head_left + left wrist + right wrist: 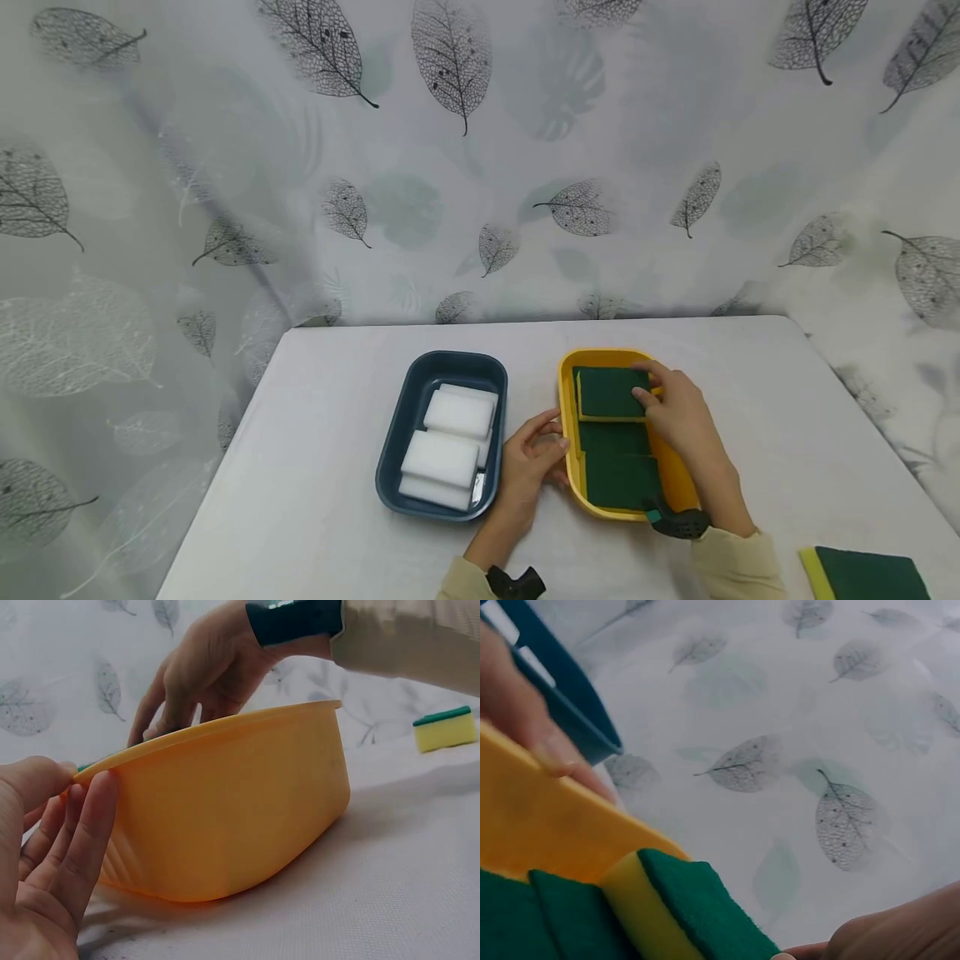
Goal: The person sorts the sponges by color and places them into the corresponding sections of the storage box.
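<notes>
A yellow plastic basin point(681, 487) holds several scouring sponges, each with a green top and a yellow side. My left hand point(525, 462) pinches the basin's left rim, thumb above and fingers against the outer wall point(225, 817). Inside the basin, my right hand point(684, 421) grips the far sponge point(611, 392) by its right edge. In the right wrist view that sponge point(701, 904) sits tilted and higher than the green sponges point(577, 915) beside it; the fingertips show only at the bottom edge.
Left of my left hand stands a dark blue basin point(397, 425) with several white sponges point(442, 458) stacked in it. Another green and yellow sponge point(870, 575) lies at the table's near right. A leaf-patterned curtain point(480, 183) hangs behind the white table point(322, 467).
</notes>
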The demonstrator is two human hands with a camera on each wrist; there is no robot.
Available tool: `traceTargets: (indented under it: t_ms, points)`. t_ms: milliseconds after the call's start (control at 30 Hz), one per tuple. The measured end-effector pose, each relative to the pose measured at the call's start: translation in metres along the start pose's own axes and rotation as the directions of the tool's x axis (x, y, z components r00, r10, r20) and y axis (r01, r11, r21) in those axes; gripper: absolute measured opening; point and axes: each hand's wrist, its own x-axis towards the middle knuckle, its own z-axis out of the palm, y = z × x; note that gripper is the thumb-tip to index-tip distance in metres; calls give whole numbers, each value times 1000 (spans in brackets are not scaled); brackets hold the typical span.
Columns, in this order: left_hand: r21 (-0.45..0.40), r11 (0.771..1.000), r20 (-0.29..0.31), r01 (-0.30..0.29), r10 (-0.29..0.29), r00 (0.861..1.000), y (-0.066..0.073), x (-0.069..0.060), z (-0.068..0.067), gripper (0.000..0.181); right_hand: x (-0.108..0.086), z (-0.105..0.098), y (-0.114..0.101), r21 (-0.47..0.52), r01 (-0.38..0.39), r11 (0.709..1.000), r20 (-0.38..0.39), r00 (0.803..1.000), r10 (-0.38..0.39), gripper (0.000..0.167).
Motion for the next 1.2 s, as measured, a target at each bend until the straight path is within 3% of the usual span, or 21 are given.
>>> traceTargets:
  t_ms: [467, 700, 967, 1033, 1200]
  points:
    - [10, 1000, 18, -11, 11, 1000, 2, -2, 3, 49, -8, 5, -4, -119, 28, 992, -59, 998, -36, 43]
    - [8, 1000, 13, -23, 23, 1000, 1, 1, 7, 49, -41, -11, 7, -62, -39, 997, -116, 993, 31, 47]
    - [81, 996, -83, -25, 31, 996, 4, -4, 14, 45, -80, -29, 54, -68, -157, 985, -177, 974, 143, 49]
    - [117, 993, -107, -22, 35, 994, 6, -5, 16, 44, -91, -34, 73, -70, -128, 989, -218, 970, 110, 49]
    - [200, 980, -140, -13, 42, 989, 13, -6, 20, 43, -116, -44, 125, -101, 35, 994, -291, 955, -63, 47]
